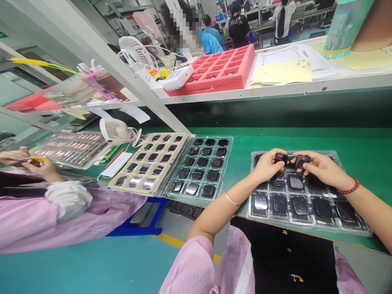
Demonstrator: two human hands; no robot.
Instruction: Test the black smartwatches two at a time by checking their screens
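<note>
My left hand (270,164) pinches a small dark glossy rounded-square piece (281,158) between thumb and fingers. A second dark piece (301,161) of the same look is gripped by my right hand (321,168), close beside the first. Both hands are above the back part of a clear plastic tray (266,220), whose pockets hold several like dark pieces (300,205). My forearms and hands cover part of its back rows. What exactly the pieces are, I cannot tell.
Left along the green bench (239,143) are another clear tray (230,152) and a beige tray (112,182) of dark pieces. A small fan (114,130) stands behind. A co-worker's hands (39,165) are at far left. Overhead, a shelf (343,83) bears a red foam tray (248,67).
</note>
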